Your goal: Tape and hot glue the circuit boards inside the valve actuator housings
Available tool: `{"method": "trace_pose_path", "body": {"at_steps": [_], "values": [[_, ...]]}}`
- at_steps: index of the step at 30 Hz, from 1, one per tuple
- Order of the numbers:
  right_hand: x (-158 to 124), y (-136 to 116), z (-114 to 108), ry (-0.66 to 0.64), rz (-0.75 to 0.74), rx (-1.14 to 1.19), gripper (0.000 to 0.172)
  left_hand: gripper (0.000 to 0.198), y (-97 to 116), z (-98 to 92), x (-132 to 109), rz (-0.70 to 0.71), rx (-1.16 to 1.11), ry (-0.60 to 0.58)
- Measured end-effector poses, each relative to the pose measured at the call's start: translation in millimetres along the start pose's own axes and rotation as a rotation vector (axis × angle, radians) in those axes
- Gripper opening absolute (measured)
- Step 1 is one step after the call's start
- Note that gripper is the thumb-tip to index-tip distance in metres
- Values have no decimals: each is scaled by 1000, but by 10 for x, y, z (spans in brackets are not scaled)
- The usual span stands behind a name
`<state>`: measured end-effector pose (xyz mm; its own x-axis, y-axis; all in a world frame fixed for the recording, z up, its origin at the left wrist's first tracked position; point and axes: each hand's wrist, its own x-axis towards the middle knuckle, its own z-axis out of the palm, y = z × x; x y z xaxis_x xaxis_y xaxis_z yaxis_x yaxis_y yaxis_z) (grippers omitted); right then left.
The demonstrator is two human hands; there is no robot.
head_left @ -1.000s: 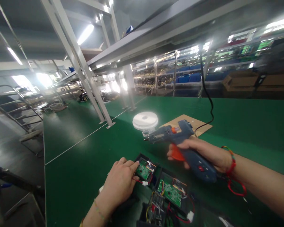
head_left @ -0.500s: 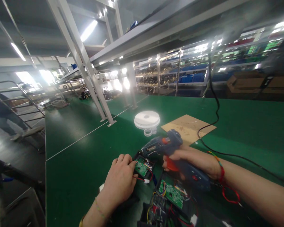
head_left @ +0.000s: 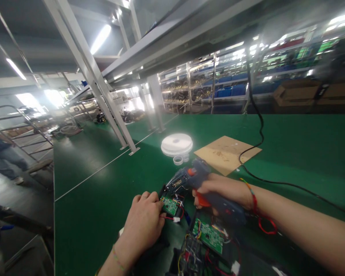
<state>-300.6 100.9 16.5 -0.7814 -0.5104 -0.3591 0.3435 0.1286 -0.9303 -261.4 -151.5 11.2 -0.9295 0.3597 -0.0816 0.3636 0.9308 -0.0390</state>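
My right hand [head_left: 218, 188] is wrapped round a dark blue glue gun [head_left: 180, 180] with an orange trigger. The gun points left, its nozzle over the far-left corner of a black housing that holds a small green circuit board [head_left: 169, 207]. My left hand [head_left: 145, 219] grips this housing by its left side, fingers curled down at the edge; the thumb is partly hidden. Red and black wires with a white connector [head_left: 176, 219] run out by the fingers. Nearer me lies a second, larger green circuit board [head_left: 209, 235] in a black housing with coloured wires.
A white disc-like reel [head_left: 176, 143] and a small clear ring [head_left: 178, 160] lie beyond the gun. A brown cardboard sheet [head_left: 218, 153] is on the green table [head_left: 103, 207]. A black cord [head_left: 260, 126] hangs down and crosses the right side. A metal post [head_left: 115, 111] stands at left.
The glue gun and my right hand have moved slightly left and toward me, bringing the nozzle to the housing's corner. My left hand keeps its hold; the view has shifted a little.
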Motion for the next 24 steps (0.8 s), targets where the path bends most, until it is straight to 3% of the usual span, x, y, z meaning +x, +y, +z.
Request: {"method": "trace_pose_path", "body": {"at_steps": [24], "values": [[68, -109, 91, 2, 107, -119, 13, 20, 7, 7, 10, -4, 11, -33]]}}
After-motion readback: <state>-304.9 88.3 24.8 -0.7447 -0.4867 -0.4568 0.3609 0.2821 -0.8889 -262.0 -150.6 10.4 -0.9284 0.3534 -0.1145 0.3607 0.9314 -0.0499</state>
